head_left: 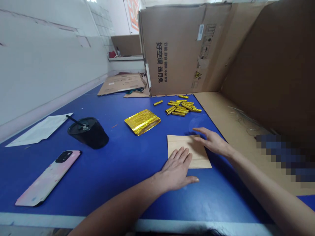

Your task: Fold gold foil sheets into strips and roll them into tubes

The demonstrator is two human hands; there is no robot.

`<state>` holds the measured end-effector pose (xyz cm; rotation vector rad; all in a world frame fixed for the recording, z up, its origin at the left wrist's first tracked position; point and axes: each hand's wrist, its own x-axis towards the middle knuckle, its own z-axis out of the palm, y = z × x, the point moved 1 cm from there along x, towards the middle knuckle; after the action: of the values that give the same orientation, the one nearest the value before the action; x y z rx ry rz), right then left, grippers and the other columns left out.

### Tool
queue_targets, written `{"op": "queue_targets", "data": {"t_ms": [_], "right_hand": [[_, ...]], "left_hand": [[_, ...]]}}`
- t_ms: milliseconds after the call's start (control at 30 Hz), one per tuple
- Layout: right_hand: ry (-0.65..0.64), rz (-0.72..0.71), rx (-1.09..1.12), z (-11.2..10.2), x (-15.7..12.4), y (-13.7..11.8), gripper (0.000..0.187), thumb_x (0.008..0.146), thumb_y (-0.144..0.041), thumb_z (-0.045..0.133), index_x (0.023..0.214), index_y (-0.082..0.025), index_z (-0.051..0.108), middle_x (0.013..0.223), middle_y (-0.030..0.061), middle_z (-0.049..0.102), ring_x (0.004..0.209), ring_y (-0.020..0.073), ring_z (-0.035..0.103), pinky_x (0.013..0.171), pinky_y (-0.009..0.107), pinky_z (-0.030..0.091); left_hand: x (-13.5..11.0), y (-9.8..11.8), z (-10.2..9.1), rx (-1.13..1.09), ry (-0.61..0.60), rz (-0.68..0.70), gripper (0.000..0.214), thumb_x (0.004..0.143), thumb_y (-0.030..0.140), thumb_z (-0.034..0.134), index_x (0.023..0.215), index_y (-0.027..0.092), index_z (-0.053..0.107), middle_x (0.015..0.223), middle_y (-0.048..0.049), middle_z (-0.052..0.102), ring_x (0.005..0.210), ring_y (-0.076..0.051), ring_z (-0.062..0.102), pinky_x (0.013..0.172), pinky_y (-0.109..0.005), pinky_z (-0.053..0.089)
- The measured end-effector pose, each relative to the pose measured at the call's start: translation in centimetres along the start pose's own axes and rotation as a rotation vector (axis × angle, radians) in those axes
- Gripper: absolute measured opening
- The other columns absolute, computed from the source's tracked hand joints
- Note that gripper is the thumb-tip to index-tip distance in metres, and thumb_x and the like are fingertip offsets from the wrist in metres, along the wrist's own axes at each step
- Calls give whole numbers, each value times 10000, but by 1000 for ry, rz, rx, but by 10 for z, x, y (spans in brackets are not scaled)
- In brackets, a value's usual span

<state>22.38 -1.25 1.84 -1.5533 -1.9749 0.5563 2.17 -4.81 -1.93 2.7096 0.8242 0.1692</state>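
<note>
A square of brown kraft paper lies flat on the blue table top. My left hand rests palm down on its lower left edge, fingers spread. My right hand touches the paper's upper right part with its fingertips. Neither hand grips anything. Beyond the paper lies a crinkled gold foil packet. Farther back, a loose pile of small gold foil-wrapped cylinders sits near the cardboard, with one lying apart.
A black lidded cup with a straw, a pink-cased phone and a white paper sheet lie to the left. Upright cardboard panels wall the far and right sides, with flattened cardboard on the right.
</note>
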Motion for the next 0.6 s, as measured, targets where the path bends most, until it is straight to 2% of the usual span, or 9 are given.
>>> {"op": "queue_targets", "data": {"t_ms": [33, 100, 167, 233, 333, 500, 600], "right_hand": [[-22, -72, -44, 5, -7, -9, 496, 799, -447, 470, 1202, -161, 505, 1247, 135, 509, 1176, 269, 423, 990, 445, 295], [-147, -195, -77, 19, -21, -28, 545, 832, -476, 402, 1271, -155, 439, 1319, 139, 436, 1247, 259, 331, 1017, 452, 254], [-278, -249, -87, 37, -33, -43, 616, 843, -505, 363, 1345, -150, 322, 1391, 134, 319, 1290, 249, 243, 1029, 450, 233], [-372, -272, -128, 51, -39, -49, 664, 841, -533, 339, 1381, -163, 226, 1428, 121, 222, 1313, 249, 157, 1048, 474, 153], [-376, -256, -194, 57, -36, -41, 680, 844, -552, 303, 1388, -161, 190, 1442, 111, 154, 1323, 241, 97, 1058, 475, 87], [-315, -117, -370, 42, -24, -12, 697, 846, -577, 223, 1374, -122, 230, 1433, 130, 180, 1321, 236, 105, 1053, 494, 68], [-312, -72, -450, 38, -22, -4, 711, 844, -589, 192, 1374, -116, 227, 1444, 121, 137, 1324, 237, 73, 1048, 504, 61]], "left_hand": [[0, 1, 0, 0, -3, 0, 794, 786, 625, 356, 1360, 99, 201, 1429, -150, 186, 1329, -264, 59, 1068, -423, 93], [0, 4, -2, -12, 1, -4, 810, 783, 611, 382, 1377, 111, 151, 1438, -149, 151, 1327, -279, 46, 1064, -435, 86], [-1, 7, -4, -30, 12, -19, 822, 780, 597, 405, 1390, 142, 95, 1450, -137, 97, 1324, -300, 32, 1054, -454, 100], [-1, 9, -7, -38, 22, -29, 815, 784, 585, 411, 1395, 178, 56, 1458, -119, 56, 1322, -310, 16, 1045, -465, 116], [-1, 8, -6, -19, 15, -21, 819, 783, 587, 411, 1395, 184, 47, 1459, -114, 51, 1325, -298, 10, 1046, -452, 114], [-2, 2, 2, 23, -12, -15, 795, 794, 630, 326, 1360, 84, 203, 1434, -179, 121, 1330, -270, 31, 1053, -433, 81], [0, 0, -5, 36, 0, 4, 784, 776, 628, 374, 1338, 92, 260, 1417, -185, 193, 1321, -285, 103, 1042, -434, 127]]}}
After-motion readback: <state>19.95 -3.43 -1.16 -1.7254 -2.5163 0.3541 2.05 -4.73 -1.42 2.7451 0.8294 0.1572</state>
